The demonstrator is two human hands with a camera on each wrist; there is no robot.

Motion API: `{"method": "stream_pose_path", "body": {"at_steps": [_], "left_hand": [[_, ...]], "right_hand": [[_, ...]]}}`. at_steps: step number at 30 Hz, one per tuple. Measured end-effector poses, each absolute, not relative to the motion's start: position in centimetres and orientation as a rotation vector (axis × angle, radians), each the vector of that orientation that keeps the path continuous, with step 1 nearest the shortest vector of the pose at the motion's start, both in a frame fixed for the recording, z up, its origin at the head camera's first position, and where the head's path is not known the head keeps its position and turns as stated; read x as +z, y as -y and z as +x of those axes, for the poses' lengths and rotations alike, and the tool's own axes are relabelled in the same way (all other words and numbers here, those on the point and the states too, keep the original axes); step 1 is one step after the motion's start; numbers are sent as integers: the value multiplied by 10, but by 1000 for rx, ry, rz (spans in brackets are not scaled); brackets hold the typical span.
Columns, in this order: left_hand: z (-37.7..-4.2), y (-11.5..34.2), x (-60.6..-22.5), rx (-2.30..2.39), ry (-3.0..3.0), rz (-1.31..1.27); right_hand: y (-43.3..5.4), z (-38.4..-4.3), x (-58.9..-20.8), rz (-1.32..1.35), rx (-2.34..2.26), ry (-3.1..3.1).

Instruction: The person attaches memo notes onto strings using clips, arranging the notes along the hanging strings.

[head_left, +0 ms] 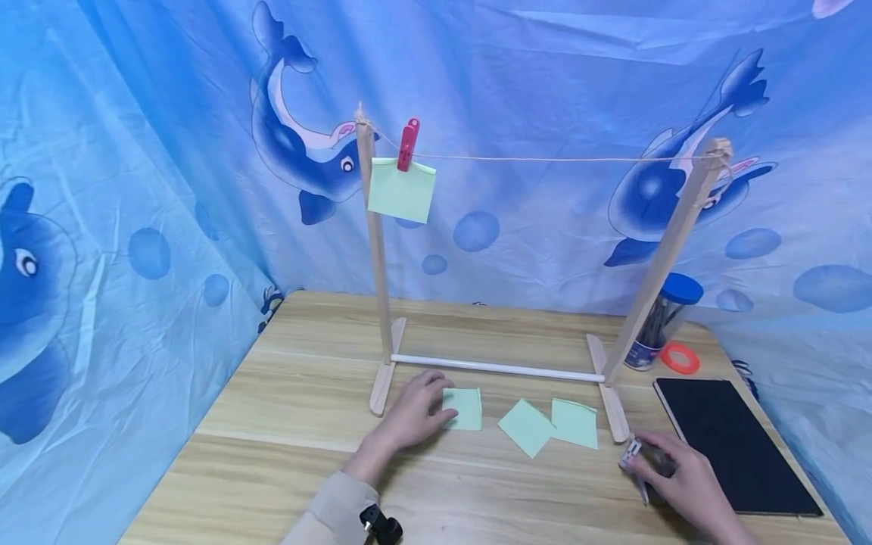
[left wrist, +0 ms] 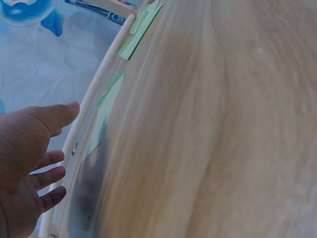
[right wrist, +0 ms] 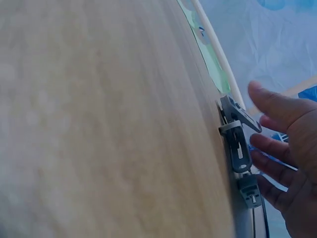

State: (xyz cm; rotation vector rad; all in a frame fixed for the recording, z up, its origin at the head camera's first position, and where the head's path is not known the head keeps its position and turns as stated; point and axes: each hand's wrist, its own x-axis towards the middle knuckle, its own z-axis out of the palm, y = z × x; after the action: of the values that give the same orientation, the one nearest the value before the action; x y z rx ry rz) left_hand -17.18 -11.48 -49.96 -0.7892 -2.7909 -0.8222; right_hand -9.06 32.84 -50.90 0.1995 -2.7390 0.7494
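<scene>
In the head view my left hand (head_left: 417, 412) is low over the table, fingers slightly bent and spread at the left edge of a pale green sticky note (head_left: 466, 409). Its thumb and fingers stand apart in the left wrist view. My right hand (head_left: 681, 473) reaches round a small group of grey clothespins (right wrist: 237, 141) on the table at the right. In the right wrist view its thumb and fingers are parted beside the clothespins. A red clothespin (head_left: 408, 144) clips another green note (head_left: 400, 191) to the string (head_left: 531, 159).
A wooden frame's right post (head_left: 671, 257) leans outward, and a white rod (head_left: 497, 369) joins the feet. Two more green notes (head_left: 527, 428) lie mid-table. At the right are a black board (head_left: 736, 443), an orange tape ring (head_left: 680, 359) and a blue-lidded jar (head_left: 681, 289).
</scene>
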Motion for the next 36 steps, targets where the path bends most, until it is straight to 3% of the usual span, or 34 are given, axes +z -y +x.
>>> {"method": "stream_pose_path", "body": {"at_steps": [36], "left_hand": [[-167, 107, -503, -643, 2941, -889]], "right_hand": [[-332, -107, -518, 79, 793, 2842]]}}
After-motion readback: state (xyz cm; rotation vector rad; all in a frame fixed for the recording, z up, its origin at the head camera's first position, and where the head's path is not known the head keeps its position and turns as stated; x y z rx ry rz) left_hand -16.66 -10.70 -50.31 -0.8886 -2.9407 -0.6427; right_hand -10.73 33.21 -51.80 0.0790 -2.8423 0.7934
